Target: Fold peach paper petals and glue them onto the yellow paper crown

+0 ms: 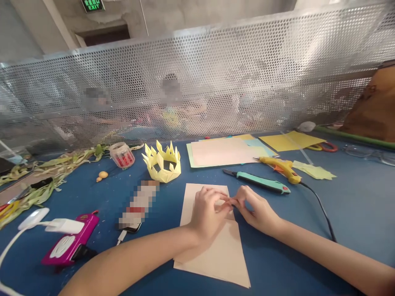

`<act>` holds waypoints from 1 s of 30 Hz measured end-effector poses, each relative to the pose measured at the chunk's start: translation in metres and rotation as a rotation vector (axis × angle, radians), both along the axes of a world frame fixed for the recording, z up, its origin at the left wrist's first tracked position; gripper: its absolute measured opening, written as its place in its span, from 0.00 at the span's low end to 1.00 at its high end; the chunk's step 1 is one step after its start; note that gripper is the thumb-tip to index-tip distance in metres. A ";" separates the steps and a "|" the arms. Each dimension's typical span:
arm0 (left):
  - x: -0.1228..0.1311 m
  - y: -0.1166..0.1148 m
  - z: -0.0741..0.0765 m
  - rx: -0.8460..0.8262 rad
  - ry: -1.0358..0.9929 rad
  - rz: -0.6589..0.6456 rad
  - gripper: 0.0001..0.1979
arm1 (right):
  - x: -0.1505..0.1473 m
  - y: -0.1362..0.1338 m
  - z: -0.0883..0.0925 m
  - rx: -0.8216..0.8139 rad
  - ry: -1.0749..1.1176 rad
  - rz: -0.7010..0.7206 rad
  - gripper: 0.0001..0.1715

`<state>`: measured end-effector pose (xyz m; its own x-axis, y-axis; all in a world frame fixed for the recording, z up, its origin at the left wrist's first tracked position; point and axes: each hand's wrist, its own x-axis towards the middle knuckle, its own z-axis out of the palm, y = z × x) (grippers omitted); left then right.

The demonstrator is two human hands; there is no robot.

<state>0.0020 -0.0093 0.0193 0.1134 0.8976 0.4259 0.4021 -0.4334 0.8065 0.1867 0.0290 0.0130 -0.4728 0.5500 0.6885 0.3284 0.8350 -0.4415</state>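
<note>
Pale beige-pink paper (216, 263) lies on the blue table in front of me, with an overlapping or folded edge across its middle. My left hand (208, 207) rests over its upper part, thumb and fingers pinched together at the right edge. From the right, my right hand (257, 209) meets it there, also in a pinch. The fingertips hide most of the bit of paper between them. Just beyond lies a green utility knife (262, 182). A yellow folded-paper crown (163, 164) stands to the left of the paper's far end.
A yellow glue gun (282, 168) with a black cord lies at right, near stacked coloured sheets (219, 153) and scissors (328, 146). To the left are a phone (138, 205), a magenta power strip (72, 242), a tape roll (122, 155) and dry husks. A perforated metal screen (247, 82) closes the back.
</note>
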 end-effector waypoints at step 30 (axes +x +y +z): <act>-0.066 0.007 0.026 -0.447 -0.604 -0.100 0.22 | -0.053 0.007 0.022 -0.312 0.170 -0.106 0.13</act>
<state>-0.0642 -0.0020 0.0450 0.0655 0.9971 0.0380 -0.1895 -0.0249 0.9816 0.1339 0.0361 0.0353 -0.2955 0.7854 0.5439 0.3062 0.6172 -0.7248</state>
